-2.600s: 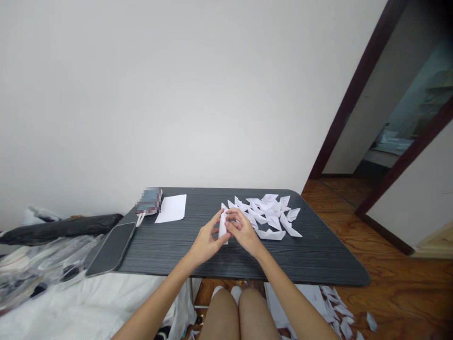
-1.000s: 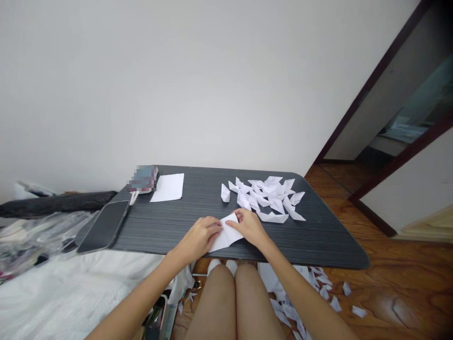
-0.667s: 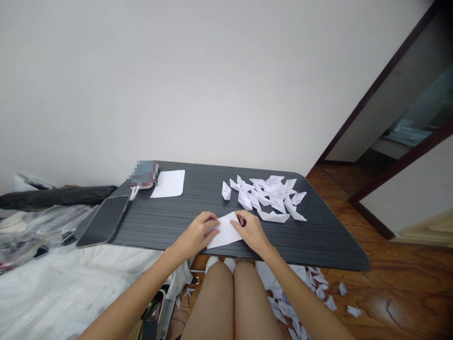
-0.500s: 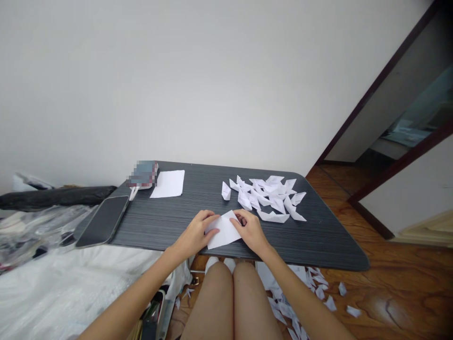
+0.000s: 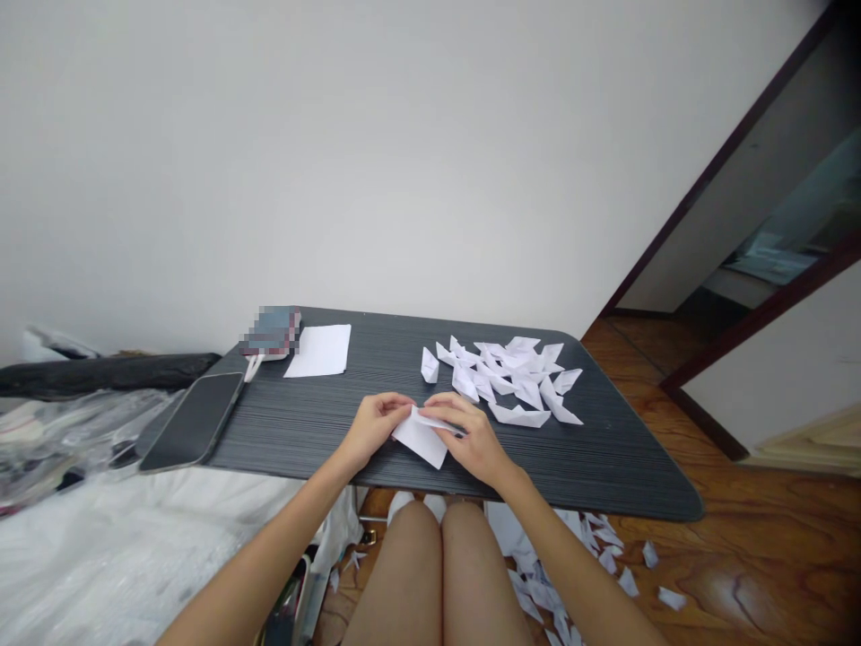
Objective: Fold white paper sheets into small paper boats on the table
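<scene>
Between my hands, just above the near part of the dark table (image 5: 282, 431), is a sheet of white paper (image 5: 422, 440) with its top edge folded over. My left hand (image 5: 378, 427) pinches its upper left corner between thumb and fingers. On the other side my right hand (image 5: 471, 432) grips the folded edge, its fingers lying across the paper and hiding part of it. Several folded white paper boats (image 5: 517, 368) lie in a cluster beyond my right hand. One more paper boat (image 5: 430, 365) stands slightly apart, at the cluster's left.
A stack of white paper (image 5: 319, 351) lies at the back left, beside a blurred-out item (image 5: 270, 332). A dark tablet-like device (image 5: 195, 422) rests at the table's left end. More folded papers (image 5: 538, 583) are scattered on the floor under the right side.
The paper has been turned, and its top edge is now folded over. My right hand has shifted its fingers across the fold, and my left hand has moved up to the corner.
</scene>
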Available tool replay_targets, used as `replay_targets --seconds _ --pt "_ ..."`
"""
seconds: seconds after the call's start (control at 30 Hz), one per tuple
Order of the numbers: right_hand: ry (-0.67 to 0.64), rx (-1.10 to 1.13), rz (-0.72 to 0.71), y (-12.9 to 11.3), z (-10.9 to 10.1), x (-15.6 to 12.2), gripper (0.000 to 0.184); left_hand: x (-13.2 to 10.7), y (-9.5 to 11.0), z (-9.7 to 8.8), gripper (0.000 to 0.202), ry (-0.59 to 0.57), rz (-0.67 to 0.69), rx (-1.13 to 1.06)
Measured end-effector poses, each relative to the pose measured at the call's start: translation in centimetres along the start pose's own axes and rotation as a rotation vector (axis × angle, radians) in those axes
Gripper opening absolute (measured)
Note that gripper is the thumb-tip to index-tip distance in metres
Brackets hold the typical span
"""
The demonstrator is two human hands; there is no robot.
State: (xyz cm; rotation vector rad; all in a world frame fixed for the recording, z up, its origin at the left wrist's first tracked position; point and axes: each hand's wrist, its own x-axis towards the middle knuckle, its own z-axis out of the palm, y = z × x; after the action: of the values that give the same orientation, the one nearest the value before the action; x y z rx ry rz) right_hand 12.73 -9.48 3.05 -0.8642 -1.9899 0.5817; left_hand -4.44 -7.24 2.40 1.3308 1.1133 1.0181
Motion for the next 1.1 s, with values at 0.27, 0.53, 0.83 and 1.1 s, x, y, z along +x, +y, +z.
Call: replay_targets --seconds 0.27,0.53,0.83,1.1 --pt "-0.094 -0.093 -0.003 -0.3 0.5 -0.7 0.041 -0.5 0.6 0.5 0.032 0.009 0.030 -0.082" --pt "-0.045 -0.212 -0.076 0.1 -0.5 -0.3 0.050 -0.9 1.0 0.5 0.038 -0.090 0.126 -0.058" --pt "-0.041 -0.385 -0.134 0.0 -2.5 0.1 0.043 -1.0 1.3 0.2 0.028 -0.174 0.126 -0.086" --pt "-0.226 -0.775 -0.137 -0.2 -1.7 -1.4 0.034 -1.8 -0.6 1.1 0.019 0.009 0.286 0.393"
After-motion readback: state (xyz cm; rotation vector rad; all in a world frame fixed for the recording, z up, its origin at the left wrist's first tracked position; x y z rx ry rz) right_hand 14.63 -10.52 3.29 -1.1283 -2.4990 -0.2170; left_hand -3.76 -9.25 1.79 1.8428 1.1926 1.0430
